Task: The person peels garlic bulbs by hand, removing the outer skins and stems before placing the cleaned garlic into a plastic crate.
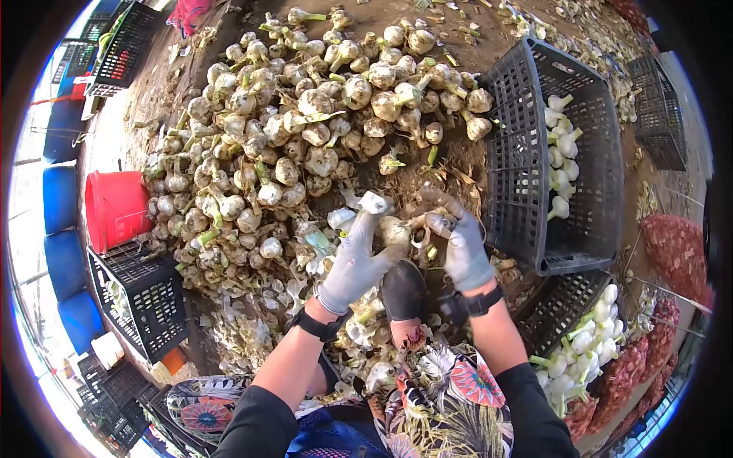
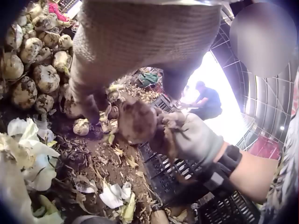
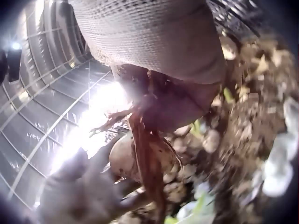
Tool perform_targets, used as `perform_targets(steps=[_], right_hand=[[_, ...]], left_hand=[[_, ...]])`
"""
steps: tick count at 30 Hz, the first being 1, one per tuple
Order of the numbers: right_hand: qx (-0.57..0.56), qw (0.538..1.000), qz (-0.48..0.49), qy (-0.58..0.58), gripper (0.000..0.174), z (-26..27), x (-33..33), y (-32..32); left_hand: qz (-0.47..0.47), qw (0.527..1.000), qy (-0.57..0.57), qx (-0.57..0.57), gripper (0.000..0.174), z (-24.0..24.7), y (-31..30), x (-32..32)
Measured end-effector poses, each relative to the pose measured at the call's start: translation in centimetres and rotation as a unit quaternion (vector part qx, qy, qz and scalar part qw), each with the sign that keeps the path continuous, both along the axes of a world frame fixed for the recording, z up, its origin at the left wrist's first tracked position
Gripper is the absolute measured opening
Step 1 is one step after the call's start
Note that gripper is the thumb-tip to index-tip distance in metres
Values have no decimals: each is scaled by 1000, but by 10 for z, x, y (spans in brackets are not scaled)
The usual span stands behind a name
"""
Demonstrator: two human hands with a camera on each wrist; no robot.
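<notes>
A soil-stained garlic bulb (image 1: 394, 231) with a dry stem hangs between the two gloved hands. My right hand (image 1: 464, 252) grips it by the stem; in the right wrist view, brown dried leaves (image 3: 148, 172) trail from those fingers past the bulb. My left hand (image 1: 357, 263) is beside the bulb, thumb and forefinger spread to either side of it. In the left wrist view, a gap shows between the left fingers (image 2: 88, 105) and the bulb (image 2: 136, 122). A large heap of unpeeled garlic (image 1: 282, 137) lies beyond the left hand.
A black crate (image 1: 515, 145) with white peeled garlic (image 1: 563, 156) leans at the right. Nearer stands another crate (image 1: 553, 313) of cleaned bulbs, beside red net sacks (image 1: 649, 359). At left are a red bucket (image 1: 118, 210) and a black crate (image 1: 145, 301). Peeled skins (image 1: 244, 332) litter the ground.
</notes>
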State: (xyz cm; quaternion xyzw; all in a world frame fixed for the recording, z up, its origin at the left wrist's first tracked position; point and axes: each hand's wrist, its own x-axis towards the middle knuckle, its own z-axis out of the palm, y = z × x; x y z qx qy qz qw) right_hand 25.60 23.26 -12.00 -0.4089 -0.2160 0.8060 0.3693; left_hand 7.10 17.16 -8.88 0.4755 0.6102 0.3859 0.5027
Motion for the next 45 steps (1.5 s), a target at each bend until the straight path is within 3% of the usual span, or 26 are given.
perform_targets(steps=[2, 4, 5, 8, 10, 12, 13, 15, 18, 20, 21, 23, 24, 26, 27, 28, 31, 33, 34, 36, 38, 40, 41, 42, 44, 45], right_hand=[[45, 995, -61, 63, 27, -16, -5, -19], [47, 987, 23, -153, 23, -15, -12, -23], [149, 938, 107, -294, 16, -8, -9, -29], [164, 915, 99, -355, 11, -24, 1, -34], [79, 966, -58, -238, 7, -15, 6, -21], [203, 859, -42, -468, 10, -62, 31, -12], [204, 859, -42, -467, 10, -70, 28, -13], [102, 981, -32, -160, 10, -79, 25, -26], [54, 994, -37, -89, 15, -29, -11, -49], [187, 922, 100, -324, 19, -9, -22, -50], [204, 930, 43, -302, 17, -7, -29, -51], [219, 922, 45, -317, 16, -5, -28, -51], [234, 913, 47, -332, 15, -4, -27, -52], [253, 898, 69, -352, 15, 0, -24, -53], [272, 884, 89, -370, 15, 1, -22, -54], [272, 884, 90, -370, 15, -2, -20, -56], [305, 881, 81, -353, 17, -8, -14, -59], [210, 933, 93, -276, 18, -8, -12, -60], [210, 933, 93, -276, 18, -7, -10, -59], [41, 969, 129, -205, 20, -2, -5, -58], [61, 970, 155, -178, 24, 1, -5, -54], [256, 918, 165, -255, 31, 2, -5, -54], [320, 894, 155, -272, 41, 1, -5, -53], [320, 894, 154, -272, 41, -4, -4, -52], [502, 768, 165, -363, 44, -15, -2, -49], [548, 741, 130, -366, 41, -7, -7, -46]], left_hand=[[4, 999, -29, -17, 59, -8, -5, 3], [27, 992, 102, 65, 57, -12, -9, 5], [27, 992, 103, 66, 57, -12, -13, 6], [81, 996, -18, -26, 52, -9, -26, 3], [159, 961, -203, -98, 48, -8, -32, -4], [148, 966, -187, -103, 43, -6, -37, -9], [150, 952, -238, -123, 40, -4, -37, -10], [156, 933, -296, -134, 39, -10, -42, -7], [132, 928, -321, -134, 41, -3, -39, 2], [96, 940, -291, -149, 46, -23, -44, 4], [68, 977, -181, -92, 49, -29, -44, 7], [25, 997, 48, 50, 55, -36, -45, 6], [25, 997, 47, 50, 55, -28, -42, 8], [158, 968, -165, -106, 54, -7, -36, 17], [183, 959, -191, -105, 50, -12, -36, 16], [185, 958, -192, -105, 50, -13, -39, 12], [158, 892, -388, -171, 50, -18, -47, 6], [142, 911, -346, -172, 50, -19, -48, 5], [126, 928, -304, -174, 50, -19, -49, 5], [115, 950, -248, -150, 49, -14, -47, 9], [102, 968, -190, -125, 47, -9, -43, 7], [106, 899, -348, -245, 49, 0, -40, -6], [49, 944, -224, -236, 55, 10, -37, -9], [48, 944, -224, -237, 55, 5, -38, -15], [-49, 865, -390, -312, 57, -13, -43, -26], [-52, 952, -210, -217, 54, -16, -47, -15]])
